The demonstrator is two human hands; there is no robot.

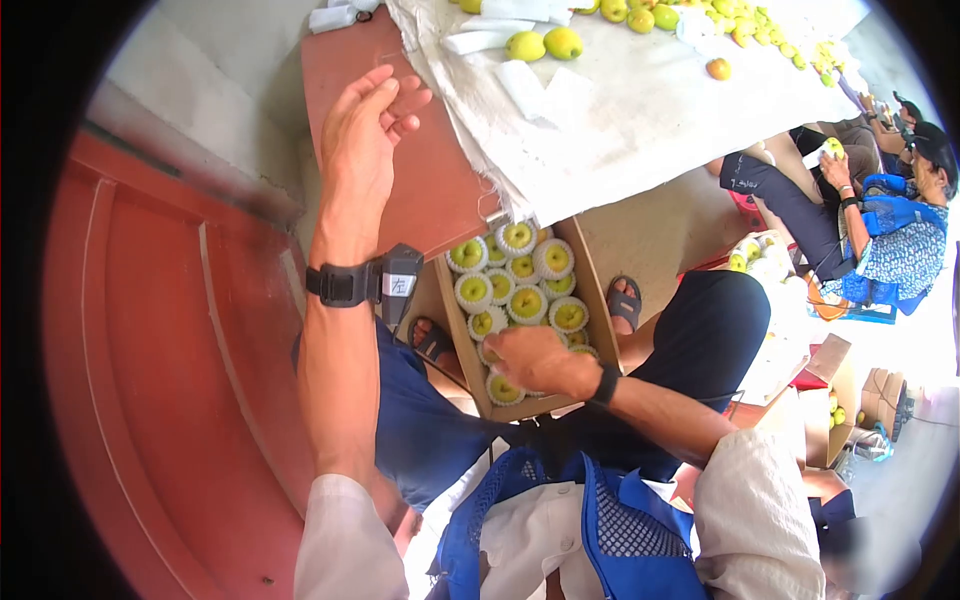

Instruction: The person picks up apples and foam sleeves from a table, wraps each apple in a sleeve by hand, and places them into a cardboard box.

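Raised over the brown table corner, my left hand (372,125) holds nothing, its fingers loosely curled and apart. My right hand (540,360) reaches down into a cardboard box (597,305) between my legs. Its fingers are curled over a foam-netted apple (487,351), which is mostly hidden beneath them. Rows of green-yellow apples (527,303) in white foam nets fill the box. Close to the right hand's near side sits another netted apple (504,389).
A white cloth (620,130) covers much of the table (420,190); loose apples (545,44) and foam nets (522,88) lie on it. A red door (150,330) stands at left. On the right, a seated person (890,240) holds an apple near more boxes (830,380).
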